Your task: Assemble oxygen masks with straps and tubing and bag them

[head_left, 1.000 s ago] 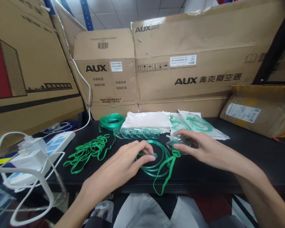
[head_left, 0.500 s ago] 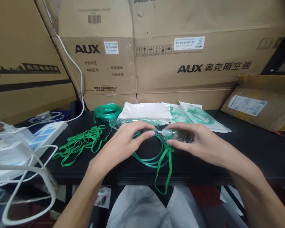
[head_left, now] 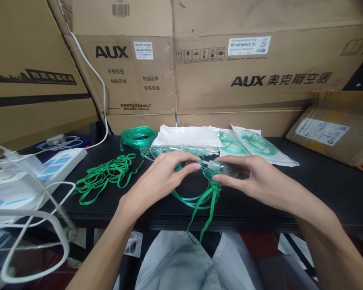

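Observation:
My right hand [head_left: 248, 171] grips a clear oxygen mask [head_left: 229, 170], partly hidden behind the fingers, with its pale connector facing left. From the mask a flat green elastic strap [head_left: 212, 209] dangles over the table's front edge. Fingers pinched, my left hand [head_left: 175, 169] holds the end of the green tubing [head_left: 189, 200] right at that connector. Whether the tube is seated on it I cannot tell. Loops of the tubing lie on the black table [head_left: 157, 201] below the hands. Behind my left hand lie more clear plastic pieces [head_left: 157, 151], partly covered.
A tangle of green elastic straps [head_left: 109, 175] lies left, with a green tubing coil [head_left: 139, 137] behind it. Further back are a white package [head_left: 186, 137] and bagged green tubing [head_left: 260, 144]. A power strip [head_left: 62, 161] with white cables stands left; a taped carton [head_left: 329, 125] sits right.
The camera view has tilted down slightly. Both hands stay close together at the connector, and the hanging strap has swung to the left.

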Demonstrator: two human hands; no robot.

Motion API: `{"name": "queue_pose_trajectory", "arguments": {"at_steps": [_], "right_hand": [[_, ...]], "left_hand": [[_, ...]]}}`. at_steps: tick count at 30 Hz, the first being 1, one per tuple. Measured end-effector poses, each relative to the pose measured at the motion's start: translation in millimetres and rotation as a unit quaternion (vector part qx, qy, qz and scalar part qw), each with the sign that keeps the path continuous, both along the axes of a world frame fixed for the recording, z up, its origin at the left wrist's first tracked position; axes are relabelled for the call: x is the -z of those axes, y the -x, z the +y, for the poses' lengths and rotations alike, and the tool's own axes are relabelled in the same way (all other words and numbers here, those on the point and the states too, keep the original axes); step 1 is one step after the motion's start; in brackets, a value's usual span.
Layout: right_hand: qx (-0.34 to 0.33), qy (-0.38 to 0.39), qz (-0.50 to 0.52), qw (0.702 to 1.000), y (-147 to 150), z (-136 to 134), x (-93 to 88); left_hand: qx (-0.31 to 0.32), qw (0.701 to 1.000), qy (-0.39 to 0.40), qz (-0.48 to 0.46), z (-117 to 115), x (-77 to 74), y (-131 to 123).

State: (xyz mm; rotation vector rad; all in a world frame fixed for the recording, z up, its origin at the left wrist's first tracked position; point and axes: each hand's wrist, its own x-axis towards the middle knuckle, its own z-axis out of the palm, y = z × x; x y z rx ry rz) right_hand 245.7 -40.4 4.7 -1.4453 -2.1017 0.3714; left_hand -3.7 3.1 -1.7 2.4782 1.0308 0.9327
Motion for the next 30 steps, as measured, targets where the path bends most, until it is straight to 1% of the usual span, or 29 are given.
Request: {"name": "queue_pose_trajectory", "arguments": {"at_steps": [4,6,10,14,17,21,24,27,30], "right_hand": [[-0.006,0.035,-0.006,0.999,0.7,0.0,1.7],[-0.011,0.039,0.001,0.999,0.3,0.2,1.0],[-0.026,0.013,0.029,0.999,-2.4,1.3,-3.0],[-0.008,-0.002,0.023,1.0,-5.6,3.3,-4.4],[0.004,-0.041,0.014,0.999,-5.1,2.9,-2.1],[-0.008,-0.164,-0.017,0.986,0.9,0.4,1.9],[-0.023,-0.223,-0.029,0.974,6.5,-0.1,4.9],[-0.033,-0.229,-0.035,0.972,9.1,1.0,7.2],[-0.035,-0.221,-0.036,0.974,7.9,2.3,7.8]], "left_hand": [[0.006,1.0,-0.009,0.002,0.2,0.7,-1.7],[0.01,1.0,-0.007,-0.001,-0.4,-0.1,-2.3],[0.032,0.999,-0.01,-0.02,-2.2,-2.8,-2.6],[0.042,0.998,-0.016,-0.032,-3.9,-3.9,-3.4],[0.034,0.999,-0.012,-0.032,-4.6,-3.2,-5.0],[0.02,0.999,-0.004,-0.036,-4.8,-1.9,-5.9],[0.01,0.999,0.003,-0.046,-4.2,-1.6,-5.3],[0.01,0.999,0.003,-0.053,-3.2,-1.1,-5.3],[0.016,0.998,-0.017,-0.058,-2.0,0.5,-6.9]]}}
